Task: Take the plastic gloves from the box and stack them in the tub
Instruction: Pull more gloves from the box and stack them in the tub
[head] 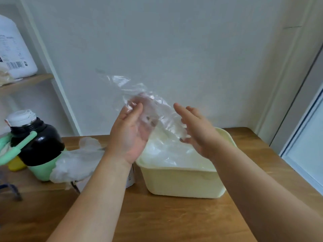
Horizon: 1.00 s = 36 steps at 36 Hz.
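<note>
Clear glove in left hand (raised)

The glove smears to a blur at its upper end (its outline there is lost against the wall). The left hand pinches it with the thumb in front, while its fingers show only dimly through the film. The box is nearly all hidden behind the left forearm and the loose gloves. The right hand covers the far right rim of the tub. How many gloves lie inside it cannot be told. The white jug is cut off by the left edge, and its label is too small to read.
</note>
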Each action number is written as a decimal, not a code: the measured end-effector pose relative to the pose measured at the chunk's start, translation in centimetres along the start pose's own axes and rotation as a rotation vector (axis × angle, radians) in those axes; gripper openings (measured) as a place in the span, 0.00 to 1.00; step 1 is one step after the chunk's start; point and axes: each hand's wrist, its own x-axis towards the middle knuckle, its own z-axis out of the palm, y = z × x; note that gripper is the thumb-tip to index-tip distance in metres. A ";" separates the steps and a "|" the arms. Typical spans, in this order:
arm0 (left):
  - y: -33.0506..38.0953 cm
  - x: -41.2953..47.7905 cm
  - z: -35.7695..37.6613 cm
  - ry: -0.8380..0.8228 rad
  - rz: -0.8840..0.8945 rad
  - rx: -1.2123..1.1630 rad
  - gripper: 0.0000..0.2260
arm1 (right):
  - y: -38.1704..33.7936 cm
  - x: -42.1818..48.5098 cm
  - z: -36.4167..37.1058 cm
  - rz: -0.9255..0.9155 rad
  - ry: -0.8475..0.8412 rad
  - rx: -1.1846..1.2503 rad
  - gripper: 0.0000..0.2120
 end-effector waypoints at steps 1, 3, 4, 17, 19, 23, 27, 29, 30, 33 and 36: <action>-0.4 0.1 0.2 0.001 -0.009 -0.020 0.08 | 0.2 -0.1 -0.3 0.103 -0.091 0.089 0.35; -1.1 0.1 0.5 -0.009 -0.035 -0.030 0.10 | 0.3 -0.4 -0.9 0.227 -0.240 0.269 0.28; -1.4 0.0 0.5 -0.026 -0.044 -0.017 0.10 | 0.2 -0.4 -1.0 0.230 -0.259 0.335 0.20; -0.1 -0.6 -1.9 0.201 -0.141 0.481 0.08 | 0.5 0.9 -2.4 -0.161 0.111 0.283 0.23; 0.4 -0.7 -1.9 0.283 -0.152 0.612 0.07 | 0.5 0.7 -2.7 -0.195 0.139 0.114 0.25; 1.0 -0.6 -2.3 0.428 -0.110 0.924 0.14 | 0.8 0.8 -3.4 -0.123 0.122 -0.036 0.28; 0.8 -1.0 -1.9 0.522 -0.035 1.483 0.37 | 1.5 0.8 -4.2 0.028 0.093 -0.207 0.34; 0.4 -1.4 -1.0 0.433 0.135 1.661 0.37 | 1.6 0.4 -4.5 0.084 0.081 -0.340 0.36; 0.1 -1.4 -0.5 0.324 0.219 1.704 0.33 | 1.6 0.2 -4.6 0.106 0.082 -0.409 0.37; -1.2 -0.8 0.5 -0.141 0.148 1.891 0.22 | 1.8 0.0 -4.9 0.136 0.076 -0.623 0.38; -2.5 0.2 1.0 -0.501 -0.228 2.028 0.20 | 1.7 -0.1 -5.2 0.162 0.030 -0.745 0.37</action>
